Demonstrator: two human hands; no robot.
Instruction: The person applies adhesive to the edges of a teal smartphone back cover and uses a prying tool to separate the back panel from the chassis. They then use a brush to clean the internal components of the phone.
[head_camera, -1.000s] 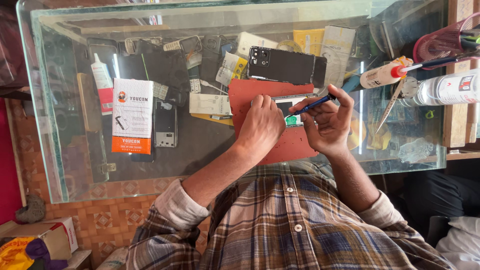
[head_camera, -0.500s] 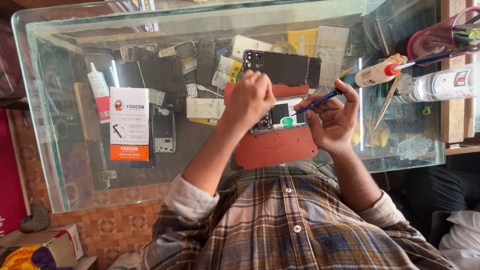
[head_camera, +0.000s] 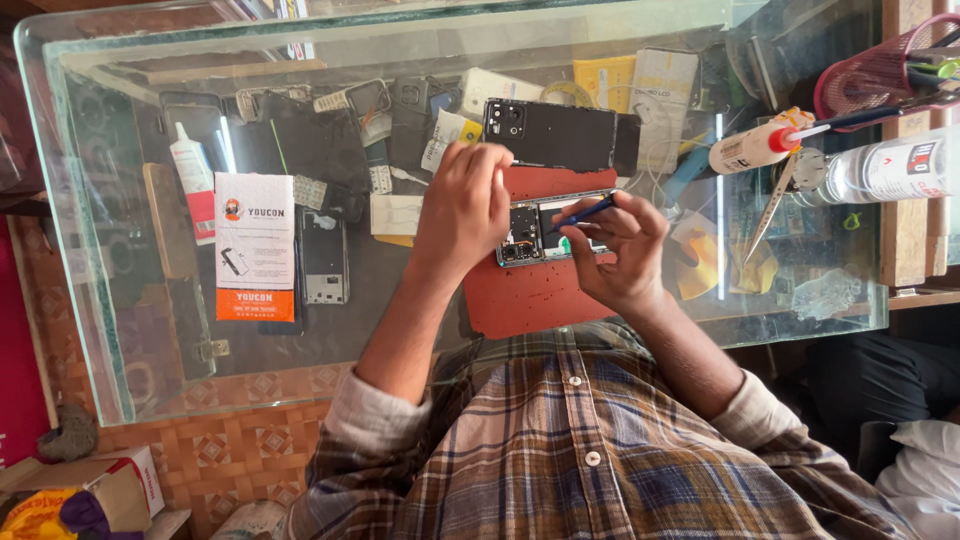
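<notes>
Surface: glass-topped table (head_camera: 130, 330) over a patterned tile floor, its top crowded with phone parts, and a red work mat (head_camera: 545, 295) straight in front of you.
Phone: opened phone (head_camera: 535, 232) lies on the red mat, its back off and its boards showing, between your two hands.
Back cover: dark back cover (head_camera: 550, 135) lies flat just beyond the phone, at the mat's far edge.
Left hand: your left hand (head_camera: 465, 205) rests on the phone's camera end, fingers curled and pressed together, pinning it down; whether they pinch a small part you cannot tell.
Right hand: your right hand (head_camera: 615, 250) pinches a blue tool (head_camera: 582, 212) between thumb and forefinger, tip aimed into the open body.
Doing it well: keep your left hand's weight steady so the frame cannot slide, hold the tool low and close to its tip, and work with small wrist moves; I judge a slip onto the boards is the main risk.
Package: white flat box with an orange band (head_camera: 255, 245) lies well left of the mat, beside a bare phone frame (head_camera: 323, 257).
Tubes: a white glue tube with a red base (head_camera: 190, 175) sits far left; a white tube with a red collar (head_camera: 752, 147) and a white spray can (head_camera: 890, 170) lie to the right.
Basket: pink mesh basket (head_camera: 885, 70) stands at the far right corner.
</notes>
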